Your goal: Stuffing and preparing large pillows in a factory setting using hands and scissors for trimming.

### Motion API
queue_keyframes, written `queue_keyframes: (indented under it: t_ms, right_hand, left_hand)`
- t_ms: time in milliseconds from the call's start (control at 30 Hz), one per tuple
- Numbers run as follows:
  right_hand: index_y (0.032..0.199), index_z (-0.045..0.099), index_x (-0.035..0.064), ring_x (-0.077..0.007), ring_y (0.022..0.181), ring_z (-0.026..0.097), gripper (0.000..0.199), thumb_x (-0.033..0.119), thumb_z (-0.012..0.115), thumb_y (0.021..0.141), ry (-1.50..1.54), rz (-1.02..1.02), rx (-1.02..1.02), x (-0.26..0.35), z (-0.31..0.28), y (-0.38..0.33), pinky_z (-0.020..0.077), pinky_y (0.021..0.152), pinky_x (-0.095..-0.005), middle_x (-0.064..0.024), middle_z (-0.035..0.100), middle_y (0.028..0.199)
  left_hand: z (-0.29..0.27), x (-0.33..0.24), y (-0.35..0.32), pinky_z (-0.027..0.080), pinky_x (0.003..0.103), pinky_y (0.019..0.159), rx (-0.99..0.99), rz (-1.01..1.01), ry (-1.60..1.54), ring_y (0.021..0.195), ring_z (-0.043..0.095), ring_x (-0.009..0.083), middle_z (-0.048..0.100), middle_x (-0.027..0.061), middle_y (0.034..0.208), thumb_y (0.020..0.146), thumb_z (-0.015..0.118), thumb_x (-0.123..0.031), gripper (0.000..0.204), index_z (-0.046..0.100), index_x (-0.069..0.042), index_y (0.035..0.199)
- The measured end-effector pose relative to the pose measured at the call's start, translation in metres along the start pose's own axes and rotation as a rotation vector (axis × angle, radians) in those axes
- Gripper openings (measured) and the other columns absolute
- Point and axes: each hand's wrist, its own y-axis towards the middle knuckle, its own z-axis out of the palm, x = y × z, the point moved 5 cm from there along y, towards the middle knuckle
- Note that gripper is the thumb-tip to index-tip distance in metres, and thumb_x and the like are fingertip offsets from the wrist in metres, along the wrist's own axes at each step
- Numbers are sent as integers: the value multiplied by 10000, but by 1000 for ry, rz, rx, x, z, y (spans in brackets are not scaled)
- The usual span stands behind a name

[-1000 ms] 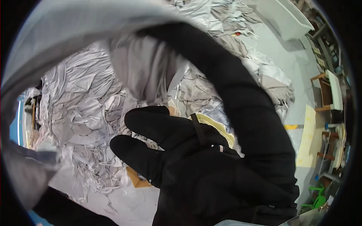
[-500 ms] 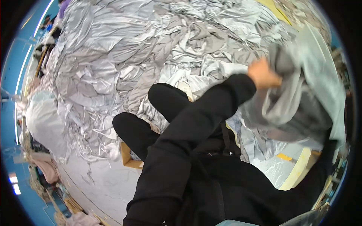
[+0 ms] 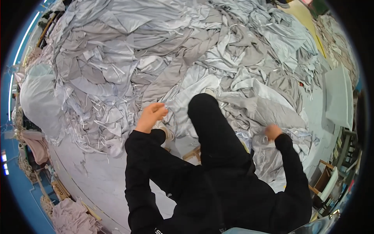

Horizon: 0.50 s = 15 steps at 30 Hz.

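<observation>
A wide heap of crumpled grey and pale blue-grey cloth point(image 3: 183, 58) covers the floor in front of me. My left hand point(image 3: 151, 117) is over the near edge of this heap, beside my left knee. Its fingers are curled together, with a small pale bit at the tips that I cannot make out. Farther right, my right hand point(image 3: 273, 132) is at a grey cloth point(image 3: 269, 111) beyond my right knee. That hand is smeared by motion, so its grip does not show.
A bulging pale bag point(image 3: 41, 101) stands at the heap's left edge. Pink cloth point(image 3: 74, 216) lies at the lower left. On the right stands a pale box-like bin point(image 3: 339, 97), with wooden-framed items point(image 3: 327, 177) nearer me. Part of a small wooden piece point(image 3: 192, 155) shows between my legs.
My left hand has swung from the far right back to the left. The grey cloth lifted at the right now lies lower, on the heap. My right hand has come into view.
</observation>
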Motion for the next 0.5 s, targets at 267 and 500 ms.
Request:
queue_keyframes:
  t_ms: [267,500]
  right_hand:
    - [897,611,-22,-133,464,553,256,218,528,922,682,-360,-238,243,-165,168,425,472,-281,-57,544,566]
    - [1087,603,0,-19,459,424,257,183,491,945,871,-263,301,298,-138,180,316,433,-179,-7,544,585]
  left_hand:
    - [-47,197,175,466,399,867,-279,-235,669,967,579,352,597,180,1071,711,735,-344,602,546,-11,1175]
    - [-33,233,236,283,546,1013,-430,-298,1069,1256,340,411,297,209,1410,576,822,-323,1023,275,-148,1422]
